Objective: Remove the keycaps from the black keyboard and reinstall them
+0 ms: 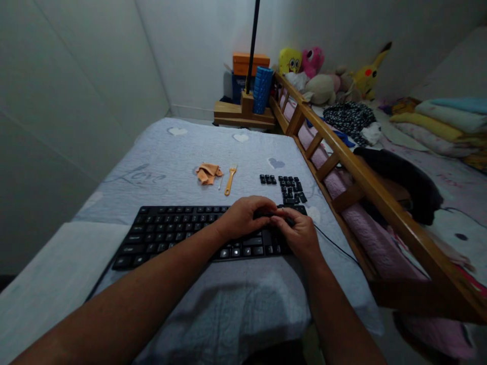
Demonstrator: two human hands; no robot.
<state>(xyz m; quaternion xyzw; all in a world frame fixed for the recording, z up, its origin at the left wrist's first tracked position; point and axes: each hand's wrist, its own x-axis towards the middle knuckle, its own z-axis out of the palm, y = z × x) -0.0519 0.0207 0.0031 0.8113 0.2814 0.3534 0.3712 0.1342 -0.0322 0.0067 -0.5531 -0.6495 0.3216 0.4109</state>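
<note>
Two bare hands of mine meet over the right part of the black keyboard (163,230); my left hand (245,217) comes in across the keys, its forearm passing over the near edge, and my right hand (301,234) bends in from the right end. The fingers of both are curled and drawn close together just above the keys; something dark seems to show between them, but I cannot tell whether they grasp it or only touch the keyboard.

The keyboard lies lengthwise before me on the table (190,144), which a pale blue cover with hearts drapes; a thin black cable (337,243) runs off to the right from near its right end. Just beyond that end sit loose black keycaps (289,188), in a larger cluster and a smaller one to its left; farther left lie a brush (230,180) with a yellow-orange handle, its bristles pointing away from me, a thin white swab (220,182) and a crumpled orange cloth (208,173); a wooden rail (335,144) runs along the right side.
</note>
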